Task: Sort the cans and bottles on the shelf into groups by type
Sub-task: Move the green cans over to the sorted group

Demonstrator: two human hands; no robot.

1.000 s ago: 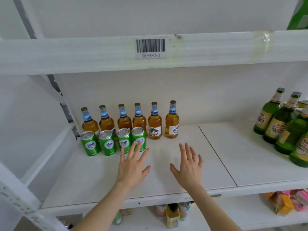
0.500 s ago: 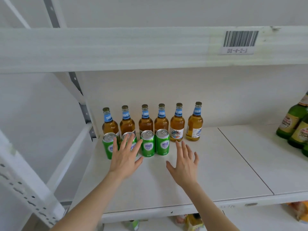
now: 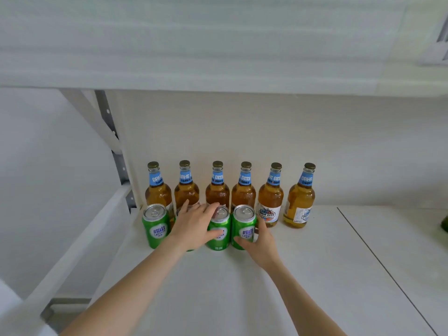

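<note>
Six amber beer bottles (image 3: 243, 190) with blue neck labels stand in a row at the back of the white shelf (image 3: 315, 275). Several green cans stand in a row right in front of them. My left hand (image 3: 194, 229) lies over the second can from the left and hides most of it. Its fingers reach straight over the can tops and its thumb touches the front of the third can (image 3: 219, 238). My right hand (image 3: 261, 243) holds the rightmost green can (image 3: 243, 221), thumb across its lower front and fingers round its right side. The leftmost can (image 3: 155, 226) stands untouched.
A slanted metal upright (image 3: 114, 151) and a white rail (image 3: 72, 251) border the shelf on the left. The upper shelf board (image 3: 218, 57) hangs low overhead. The edge of a dark green bottle (image 3: 445, 224) shows at the far right.
Both hands moved forward from above the bare shelf onto the cans. The left hand now covers the second can and the right hand has closed round the rightmost can. The view came closer.
</note>
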